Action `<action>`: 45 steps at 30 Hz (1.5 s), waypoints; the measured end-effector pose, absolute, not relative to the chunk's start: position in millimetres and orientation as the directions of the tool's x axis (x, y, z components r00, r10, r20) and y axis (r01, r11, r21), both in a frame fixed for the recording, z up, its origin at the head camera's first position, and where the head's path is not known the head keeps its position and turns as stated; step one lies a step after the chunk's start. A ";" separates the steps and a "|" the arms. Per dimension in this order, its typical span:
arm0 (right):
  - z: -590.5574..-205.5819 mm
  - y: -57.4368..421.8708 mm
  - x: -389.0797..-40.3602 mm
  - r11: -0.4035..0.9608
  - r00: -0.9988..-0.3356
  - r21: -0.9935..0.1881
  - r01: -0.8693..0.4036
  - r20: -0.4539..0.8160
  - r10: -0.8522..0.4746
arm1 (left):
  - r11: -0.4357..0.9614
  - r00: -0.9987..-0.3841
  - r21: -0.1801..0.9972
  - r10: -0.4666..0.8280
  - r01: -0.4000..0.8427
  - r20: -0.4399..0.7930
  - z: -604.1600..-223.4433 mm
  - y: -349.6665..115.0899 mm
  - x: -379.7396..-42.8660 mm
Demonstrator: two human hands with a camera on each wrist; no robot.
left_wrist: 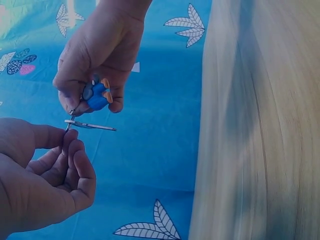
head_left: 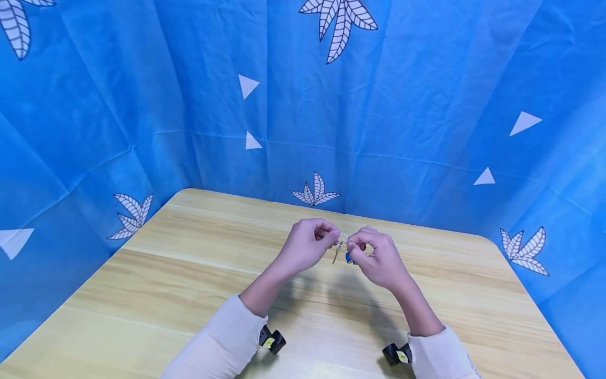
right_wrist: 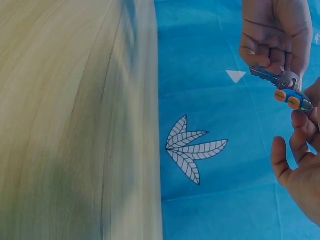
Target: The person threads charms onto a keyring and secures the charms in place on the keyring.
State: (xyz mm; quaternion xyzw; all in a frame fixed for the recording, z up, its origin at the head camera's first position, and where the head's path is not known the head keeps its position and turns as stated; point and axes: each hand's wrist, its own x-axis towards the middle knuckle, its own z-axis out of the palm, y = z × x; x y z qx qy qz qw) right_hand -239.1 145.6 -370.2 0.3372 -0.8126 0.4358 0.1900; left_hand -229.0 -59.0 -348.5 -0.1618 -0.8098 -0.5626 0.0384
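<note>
Both hands meet above the table, with a metal key ring (head_left: 344, 235) between them. My left hand (head_left: 305, 243) pinches one side of the ring between thumb and forefinger. The right hand (head_left: 377, 257) pinches the ring's other side; its fingers partly cover the ring. A silver key (head_left: 336, 253) hangs from the ring between the hands, and in the left wrist view the key (left_wrist: 97, 126) appears edge-on. Close beneath the right fingers hangs a small blue figure charm (left_wrist: 97, 98) with orange feet, which the right wrist view shows beside the toothed key (right_wrist: 266, 75).
A light wood-grain table (head_left: 189, 252) spreads below the hands. Blue cloth (head_left: 426, 95) with white leaf and triangle prints hangs behind it and along its sides. Black camera mounts (head_left: 272, 339) are strapped at the wrists, near the pale sleeves (head_left: 227, 337).
</note>
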 end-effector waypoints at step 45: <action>-368.6 148.3 -240.9 0.380 -0.666 -0.547 -0.746 0.608 -0.433 | 0.403 -0.930 0.858 0.309 0.319 0.201 -344.6 -61.5 -228.2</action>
